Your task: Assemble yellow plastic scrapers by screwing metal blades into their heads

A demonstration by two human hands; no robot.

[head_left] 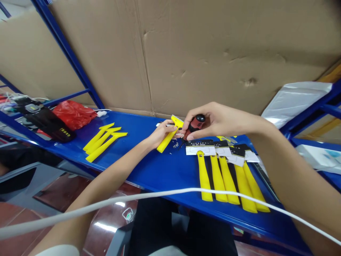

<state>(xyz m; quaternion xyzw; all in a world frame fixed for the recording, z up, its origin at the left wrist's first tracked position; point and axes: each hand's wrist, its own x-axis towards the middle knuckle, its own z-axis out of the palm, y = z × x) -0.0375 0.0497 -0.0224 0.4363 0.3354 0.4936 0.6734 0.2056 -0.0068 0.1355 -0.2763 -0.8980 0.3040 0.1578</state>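
My left hand (160, 134) is closed around a yellow scraper (165, 143), its wide head pointing up and away from me. In my right hand (216, 115) is a red and black screwdriver (197, 123), tilted with its handle end up. The screwdriver is beside the scraper's head; its tip is hidden, so I cannot tell whether it touches. Small loose screws (175, 145) lie on the blue table (160, 170) just below my hands. Several yellow scrapers (205, 177) with black and white cards (199, 149) at their heads lie in a row to the right.
Three bare yellow scrapers (102, 147) lie at the left. Behind them are a red plastic bag (73, 113) and a black case (50, 122). A white cable (160, 193) crosses in front of me. Cardboard (191, 60) walls the back; a blue frame post (66, 49) stands left.
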